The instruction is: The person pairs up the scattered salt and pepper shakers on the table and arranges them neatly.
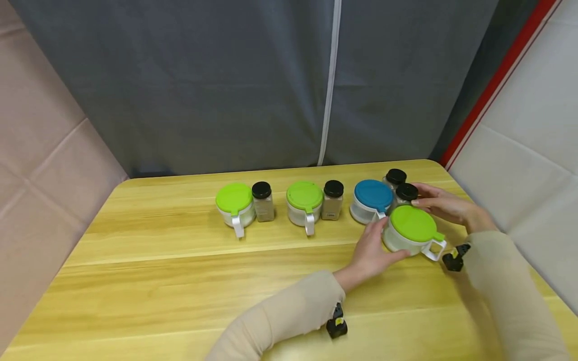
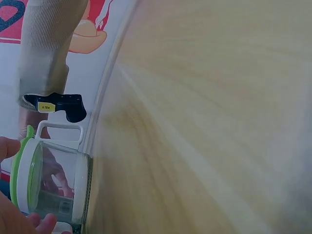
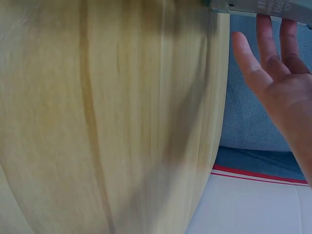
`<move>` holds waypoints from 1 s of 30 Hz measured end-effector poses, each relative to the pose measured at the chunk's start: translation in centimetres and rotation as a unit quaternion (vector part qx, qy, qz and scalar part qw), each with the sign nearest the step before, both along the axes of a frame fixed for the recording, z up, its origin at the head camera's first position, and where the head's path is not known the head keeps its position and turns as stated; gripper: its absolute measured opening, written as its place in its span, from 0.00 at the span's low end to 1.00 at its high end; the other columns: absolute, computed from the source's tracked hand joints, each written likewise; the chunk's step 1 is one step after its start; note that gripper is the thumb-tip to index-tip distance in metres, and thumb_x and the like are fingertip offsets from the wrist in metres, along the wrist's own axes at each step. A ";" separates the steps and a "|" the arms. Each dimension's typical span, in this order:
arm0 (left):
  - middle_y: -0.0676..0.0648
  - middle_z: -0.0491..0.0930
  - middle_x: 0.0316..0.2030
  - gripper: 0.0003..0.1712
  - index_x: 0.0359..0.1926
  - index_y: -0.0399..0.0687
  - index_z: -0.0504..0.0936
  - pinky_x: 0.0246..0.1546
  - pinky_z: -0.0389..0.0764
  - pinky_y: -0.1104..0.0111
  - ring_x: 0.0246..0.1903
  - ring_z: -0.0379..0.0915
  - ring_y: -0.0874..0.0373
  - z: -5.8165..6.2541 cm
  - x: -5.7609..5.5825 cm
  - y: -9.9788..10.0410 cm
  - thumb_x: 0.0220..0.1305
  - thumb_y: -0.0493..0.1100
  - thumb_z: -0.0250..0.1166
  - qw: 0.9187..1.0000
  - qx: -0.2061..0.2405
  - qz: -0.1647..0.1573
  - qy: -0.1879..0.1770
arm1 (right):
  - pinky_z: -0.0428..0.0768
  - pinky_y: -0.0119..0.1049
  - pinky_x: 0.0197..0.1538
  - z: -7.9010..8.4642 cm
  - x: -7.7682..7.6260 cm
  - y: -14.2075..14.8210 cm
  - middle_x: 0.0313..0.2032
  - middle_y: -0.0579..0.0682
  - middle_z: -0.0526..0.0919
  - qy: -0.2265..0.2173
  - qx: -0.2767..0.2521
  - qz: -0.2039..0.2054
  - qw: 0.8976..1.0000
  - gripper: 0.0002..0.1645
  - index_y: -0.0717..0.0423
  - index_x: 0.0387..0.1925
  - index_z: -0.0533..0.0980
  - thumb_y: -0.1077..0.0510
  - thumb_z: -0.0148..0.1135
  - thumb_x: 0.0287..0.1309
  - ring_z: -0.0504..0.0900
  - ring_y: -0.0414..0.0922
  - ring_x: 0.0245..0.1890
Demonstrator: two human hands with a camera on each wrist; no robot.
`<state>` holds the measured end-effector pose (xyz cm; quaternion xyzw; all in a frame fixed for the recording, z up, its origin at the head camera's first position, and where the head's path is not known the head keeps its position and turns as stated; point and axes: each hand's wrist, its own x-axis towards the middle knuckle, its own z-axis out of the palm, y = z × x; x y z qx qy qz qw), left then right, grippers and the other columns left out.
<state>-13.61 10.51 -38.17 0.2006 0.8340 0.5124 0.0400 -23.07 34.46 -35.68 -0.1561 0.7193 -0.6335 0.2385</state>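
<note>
At the right of the head view, my left hand (image 1: 372, 253) holds a clear jar with a green lid and white handle (image 1: 413, 224), thumb on the near side and fingers on the far side. The left wrist view shows the same handled jar (image 2: 58, 180) side-on, its glass see-through. Just behind it, my right hand (image 1: 447, 205) grips a small black-capped spice jar (image 1: 406, 192) from the right. The right wrist view shows that hand (image 3: 287, 92) with fingertips against the printed side of the spice jar (image 3: 268, 6). A blue-lidded handled jar (image 1: 373, 195) stands left of both.
Another black-capped jar (image 1: 396, 176) stands behind the held one. Further left are two green-lidded jars, one central (image 1: 304, 195) and one leftmost (image 1: 234, 198), each beside a black-capped jar (image 1: 332, 200). A grey curtain (image 1: 226, 90) hangs behind the wooden table (image 1: 180, 291); a white wall panel (image 1: 533, 140) borders its right.
</note>
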 end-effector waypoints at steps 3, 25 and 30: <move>0.55 0.62 0.54 0.42 0.61 0.53 0.60 0.48 0.65 0.72 0.51 0.60 0.65 0.0 -0.1 0.1 0.46 0.53 0.68 1.000 -0.017 0.000 0.017 | 0.72 0.31 0.46 -0.1 0.0 -0.1 0.47 0.44 0.70 0.000 -0.002 0.000 1.000 0.20 0.42 0.51 0.64 0.67 0.45 0.62 0.72 0.39 0.44; 0.55 0.64 0.53 0.42 0.59 0.51 0.60 0.45 0.67 0.73 0.49 0.64 0.64 -0.1 0.5 1.4 0.45 0.55 0.69 0.998 -0.031 0.009 0.060 | 0.71 0.29 0.46 -0.2 1.1 1.8 0.48 0.44 0.68 0.036 -0.016 0.017 0.999 0.21 0.46 0.53 0.62 0.69 0.42 0.62 0.71 0.38 0.45; 0.55 0.63 0.51 0.45 0.60 0.50 0.57 0.45 0.68 0.72 0.47 0.63 0.64 0.0 0.4 2.3 0.44 0.54 0.69 0.999 0.008 0.009 0.035 | 0.71 0.30 0.47 -0.1 1.4 2.1 0.49 0.44 0.69 0.026 -0.052 0.027 0.998 0.22 0.48 0.54 0.62 0.71 0.41 0.62 0.71 0.37 0.47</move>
